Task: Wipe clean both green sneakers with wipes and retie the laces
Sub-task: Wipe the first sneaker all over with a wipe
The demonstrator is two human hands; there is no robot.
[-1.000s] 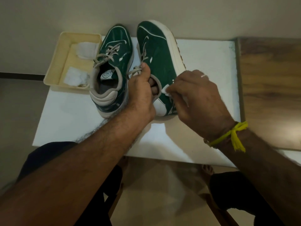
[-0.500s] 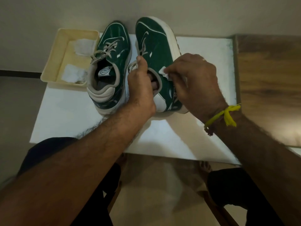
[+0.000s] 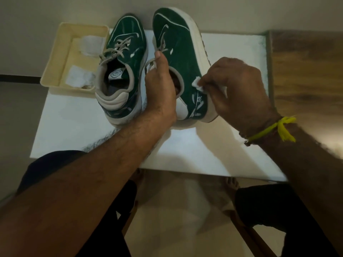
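We tilt the right-hand sneaker (image 3: pixel 178 52) on its side beside its upright mate (image 3: pixel 122 71), our left hand (image 3: pixel 159 89) gripping its collar while our right hand (image 3: pixel 235 89) pinches a wipe (image 3: pixel 197 84) against its green flank. Wiping appears underway; next, we judge, comes the heel, with laces not yet retied.

both sneakers dark green with white line markings, off-white soles, beige laces and collars: left sneaker (image 3: pixel 128 71) glossy, right sneaker (image 3: pixel 178 58) matte with a white heel patch. wipe (image 3: pixel 197 84) white; tray (image 3: pixel 61 71) at upper left cream, holding white wipes. board (image 3: pixel 83 127) white; wrist thread (image 3: pixel 276 129) at right yellow; wood surface (image 3: pixel 306 71) brown-grained.
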